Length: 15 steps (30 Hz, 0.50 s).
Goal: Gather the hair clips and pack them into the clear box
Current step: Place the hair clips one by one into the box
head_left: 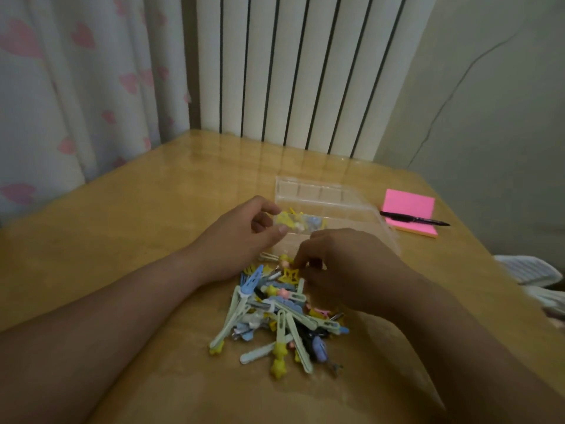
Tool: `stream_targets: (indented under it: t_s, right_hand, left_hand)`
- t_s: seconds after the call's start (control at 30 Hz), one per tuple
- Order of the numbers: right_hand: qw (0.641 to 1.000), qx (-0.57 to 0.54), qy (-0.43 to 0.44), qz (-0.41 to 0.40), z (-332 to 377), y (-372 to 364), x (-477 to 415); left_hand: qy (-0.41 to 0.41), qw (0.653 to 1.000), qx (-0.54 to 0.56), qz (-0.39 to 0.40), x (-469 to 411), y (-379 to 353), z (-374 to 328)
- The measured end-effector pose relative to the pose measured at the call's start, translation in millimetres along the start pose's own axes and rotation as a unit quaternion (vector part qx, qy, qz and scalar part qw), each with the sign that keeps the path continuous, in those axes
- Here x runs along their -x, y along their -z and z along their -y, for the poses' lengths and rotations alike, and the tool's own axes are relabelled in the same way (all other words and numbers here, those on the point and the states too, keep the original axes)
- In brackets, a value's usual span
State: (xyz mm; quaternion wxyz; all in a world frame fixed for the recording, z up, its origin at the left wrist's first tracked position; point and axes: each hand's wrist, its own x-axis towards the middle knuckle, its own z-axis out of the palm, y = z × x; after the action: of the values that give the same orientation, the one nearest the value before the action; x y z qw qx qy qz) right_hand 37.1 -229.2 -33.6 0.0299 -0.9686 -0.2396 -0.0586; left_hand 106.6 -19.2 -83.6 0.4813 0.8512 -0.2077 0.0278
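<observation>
From my seat, the right hand (342, 270) is curled over the far end of the loose pile of pastel plastic hair clips (275, 316) on the wooden bench (137, 240), its fingers (301, 258) pinched close together at a yellow star-shaped clip (289, 275); I cannot tell whether they have gripped it yet. The left hand (244, 228) rests at the near left corner of the clear plastic compartment box (330, 203), thumb and fingers partly closed, seemingly steadying the rim; a few clips (301, 221) already lie in that corner.

The box sits just beyond the pile, so I judge the carry runs forward, away from the body, and the right hand is nearer the star. Most long clips point roughly toward and away from me. There is open bench to the left; on the right, a pink sticky-note pad (409, 209) with a black pen (415, 221) lies just beside the box.
</observation>
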Motion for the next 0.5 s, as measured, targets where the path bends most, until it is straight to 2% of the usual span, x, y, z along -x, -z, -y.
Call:
stream_targets:
  t_s: [0.1, 0.3, 0.4, 0.5]
  right_hand:
    - [1.0, 0.006, -0.002, 0.005, -2.8, 1.2, 0.6]
    - [0.993, -0.104, -0.045, 0.011, -20.8, 18.4, 10.7]
    - [0.971, -0.22, -0.088, -0.041, -31.2, 24.7, 12.9]
    - [0.937, -0.277, -0.164, -0.139, -47.2, 29.0, 7.6]
  left_hand:
    - [-0.002, 1.0, 0.002, 0.002, 0.3, 0.3, 1.0]
    - [-0.004, 1.0, 0.007, 0.007, 0.6, 0.2, 1.9]
    - [-0.005, 1.0, 0.004, 0.005, -0.5, -0.5, 3.3]
    - [-0.005, 1.0, 0.009, 0.003, -1.4, -1.5, 4.7]
